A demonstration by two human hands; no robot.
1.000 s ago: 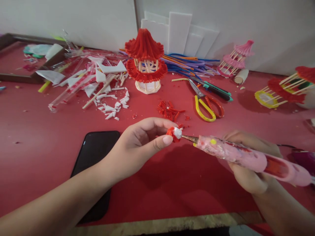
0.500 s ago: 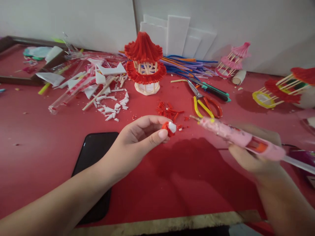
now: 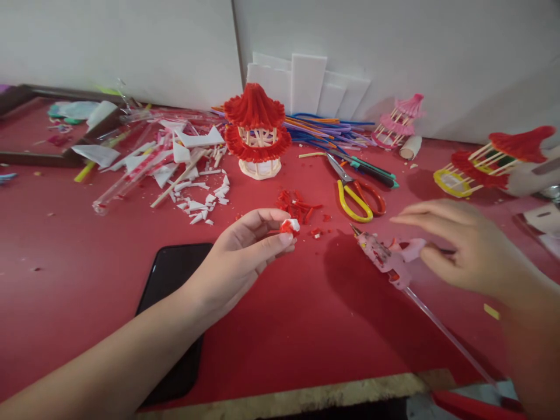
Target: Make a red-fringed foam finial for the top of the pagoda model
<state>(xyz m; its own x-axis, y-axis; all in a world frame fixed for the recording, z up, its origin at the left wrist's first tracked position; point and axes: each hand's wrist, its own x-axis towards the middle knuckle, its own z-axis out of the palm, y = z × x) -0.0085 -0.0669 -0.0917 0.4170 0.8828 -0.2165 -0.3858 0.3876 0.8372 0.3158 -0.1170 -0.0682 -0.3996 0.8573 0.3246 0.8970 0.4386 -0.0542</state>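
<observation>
Between the thumb and fingers of my left hand (image 3: 247,256) is a small red and white piece (image 3: 289,226). My right hand (image 3: 468,248) has its fingers apart and holds nothing, just right of the pink glue gun (image 3: 385,256). The gun lies on the red table with its metal tip toward the left and a long clear glue stick out of its back. Beyond my left hand stands a small pavilion (image 3: 256,131) with a red fuzzy roof. Red scraps (image 3: 297,205) lie between it and my hand.
Scissors (image 3: 361,198) and a cutter (image 3: 374,170) lie beyond the gun. A black phone (image 3: 175,274) is under my left forearm. White scraps (image 3: 199,201) and wrappers cover the left back. Pipe cleaners (image 3: 324,131), a pink model (image 3: 398,122) and a tilted red model (image 3: 494,160) are farther back.
My right hand has let go of the glue gun, which now lies on the table. My left hand still holds the small piece. The view has shifted slightly.
</observation>
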